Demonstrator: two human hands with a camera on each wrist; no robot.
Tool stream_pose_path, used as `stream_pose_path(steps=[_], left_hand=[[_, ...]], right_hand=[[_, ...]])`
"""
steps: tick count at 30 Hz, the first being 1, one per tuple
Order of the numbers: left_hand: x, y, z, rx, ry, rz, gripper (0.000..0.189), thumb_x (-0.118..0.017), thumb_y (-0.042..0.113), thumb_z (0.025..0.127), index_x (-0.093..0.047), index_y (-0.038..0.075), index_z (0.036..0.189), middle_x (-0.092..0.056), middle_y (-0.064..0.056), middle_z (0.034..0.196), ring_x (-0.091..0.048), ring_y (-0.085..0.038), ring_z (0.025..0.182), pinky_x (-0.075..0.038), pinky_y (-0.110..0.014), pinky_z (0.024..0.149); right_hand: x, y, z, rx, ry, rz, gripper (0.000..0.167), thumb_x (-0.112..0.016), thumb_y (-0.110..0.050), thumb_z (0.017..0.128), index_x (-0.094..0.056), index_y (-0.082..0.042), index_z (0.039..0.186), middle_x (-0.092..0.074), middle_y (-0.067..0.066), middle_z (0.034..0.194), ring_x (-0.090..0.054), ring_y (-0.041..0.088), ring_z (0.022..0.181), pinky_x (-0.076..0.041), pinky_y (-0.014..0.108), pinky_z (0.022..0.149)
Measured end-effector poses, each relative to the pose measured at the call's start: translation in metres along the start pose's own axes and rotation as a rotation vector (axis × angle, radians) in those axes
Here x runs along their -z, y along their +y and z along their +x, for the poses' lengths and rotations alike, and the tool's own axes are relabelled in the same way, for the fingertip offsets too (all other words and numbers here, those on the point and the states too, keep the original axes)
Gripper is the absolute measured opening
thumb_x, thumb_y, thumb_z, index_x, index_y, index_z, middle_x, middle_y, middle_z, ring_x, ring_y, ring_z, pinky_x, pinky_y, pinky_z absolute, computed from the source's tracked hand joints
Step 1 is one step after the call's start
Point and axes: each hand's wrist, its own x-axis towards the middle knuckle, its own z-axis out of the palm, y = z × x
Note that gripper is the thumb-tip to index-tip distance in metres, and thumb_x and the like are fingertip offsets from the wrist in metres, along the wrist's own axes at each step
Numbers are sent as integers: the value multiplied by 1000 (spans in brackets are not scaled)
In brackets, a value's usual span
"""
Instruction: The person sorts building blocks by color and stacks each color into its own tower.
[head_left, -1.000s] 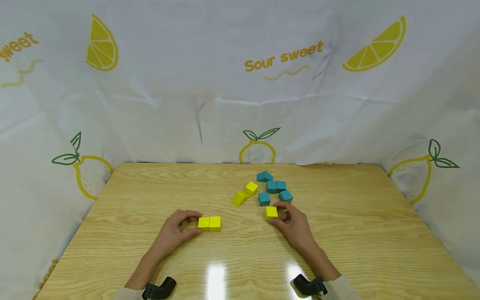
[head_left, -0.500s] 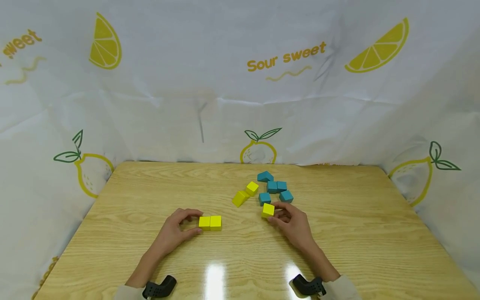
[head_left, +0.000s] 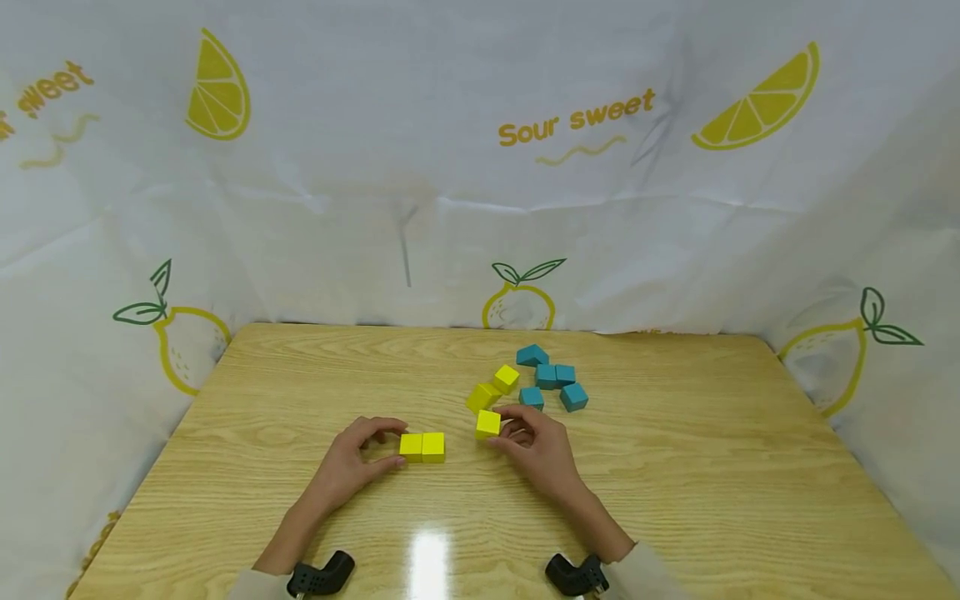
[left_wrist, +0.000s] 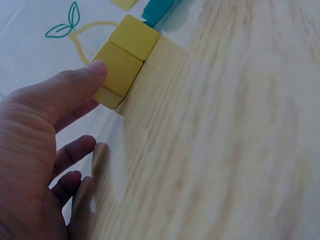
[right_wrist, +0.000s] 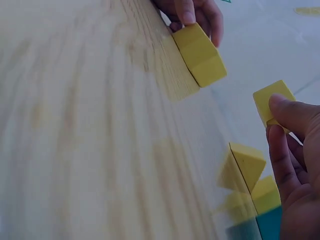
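Two yellow cubes (head_left: 433, 447) stand side by side, touching, on the wooden table. My left hand (head_left: 345, 467) pinches the left one of the pair (left_wrist: 118, 67) between thumb and index finger. Between the thumb and fingers of my right hand (head_left: 542, 454) is another yellow cube (head_left: 488, 423), held above the table to the right of the pair. In the right wrist view this held cube (right_wrist: 272, 102) is apart from the pair (right_wrist: 200, 55). Part of the right hand's fingers is hidden behind the cube in that view.
Behind the right hand lie a yellow wedge (head_left: 482, 396) and a yellow cube (head_left: 506, 379). Several blue blocks (head_left: 546, 376) are grouped farther right, one of them a slanted block (head_left: 532, 355). A lemon-printed white cloth (head_left: 337, 250) hangs behind the table (head_left: 300, 358).
My right hand has carried its yellow cube leftward from beside the blue blocks, closer to the yellow pair. The left hand stays at the pair.
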Motion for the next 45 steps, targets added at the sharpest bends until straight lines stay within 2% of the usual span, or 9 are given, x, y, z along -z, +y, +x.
stream_pose_path(steps=[4, 11, 17, 24, 27, 33, 38, 42, 45], left_hand=[[0, -1, 0, -7, 2, 3, 43, -78, 29, 80, -63, 26, 120, -62, 13, 109, -53, -12, 91, -44, -33, 77], [-1, -1, 1, 0, 11, -8, 45, -79, 25, 79, -62, 26, 121, -63, 11, 109, -53, -14, 92, -44, -34, 77], [-2, 1, 1, -1, 9, -27, 45, -79, 23, 79, -62, 25, 121, -63, 9, 110, -54, -16, 93, -46, -37, 80], [-2, -3, 2, -54, 10, -38, 45, -76, 23, 82, -60, 26, 124, -64, 9, 111, -55, -15, 93, -47, -33, 78], [-2, -3, 2, -64, 15, -45, 47, -77, 21, 82, -59, 26, 125, -63, 8, 111, -54, -15, 92, -47, -32, 76], [-2, -1, 2, -43, 30, -41, 53, -79, 13, 79, -58, 21, 127, -63, 0, 111, -54, -19, 90, -44, -31, 73], [1, 14, 2, -38, 35, -46, 53, -79, 5, 78, -58, 13, 126, -64, -7, 111, -55, -28, 89, -44, -34, 72], [7, 30, 1, -46, 31, -57, 50, -78, 3, 78, -59, 10, 124, -63, -6, 111, -55, -30, 88, -46, -36, 73], [9, 35, 1, -58, 35, -58, 49, -78, 3, 78, -60, 8, 123, -63, -5, 110, -55, -30, 88, -46, -37, 73]], right_hand=[[-14, -5, 3, 12, -32, 4, 34, -73, 1, 81, -63, 6, 114, -64, 17, 89, -63, 27, 76, -54, 32, 67], [-44, 22, 10, 19, -58, 10, 35, -77, -13, 81, -67, -8, 115, -64, 5, 88, -61, 18, 75, -53, 28, 68], [-60, 17, 14, 27, -68, -14, 33, -78, -19, 81, -68, -15, 112, -62, 2, 86, -55, 14, 73, -50, 26, 65], [-72, 13, 17, 44, -78, -22, 33, -78, -22, 81, -68, -17, 113, -60, 1, 83, -49, 15, 68, -42, 23, 58], [-76, 12, 18, 28, -87, -46, 34, -78, -24, 81, -68, -18, 113, -61, 0, 88, -48, 15, 71, -39, 22, 58], [-81, 10, 19, 30, -85, -85, 37, -79, -26, 80, -68, -20, 115, -65, -3, 100, -47, 15, 77, -38, 23, 62], [-84, 10, 20, 33, -93, -93, 37, -78, -26, 80, -69, -20, 115, -65, -4, 101, -47, 15, 77, -39, 24, 64], [-85, 10, 21, 47, -100, -90, 37, -78, -25, 80, -69, -19, 115, -66, -3, 101, -47, 15, 77, -39, 23, 63], [-86, 10, 21, 60, -110, -95, 37, -78, -26, 80, -68, -19, 115, -65, -3, 100, -46, 14, 76, -39, 23, 62]])
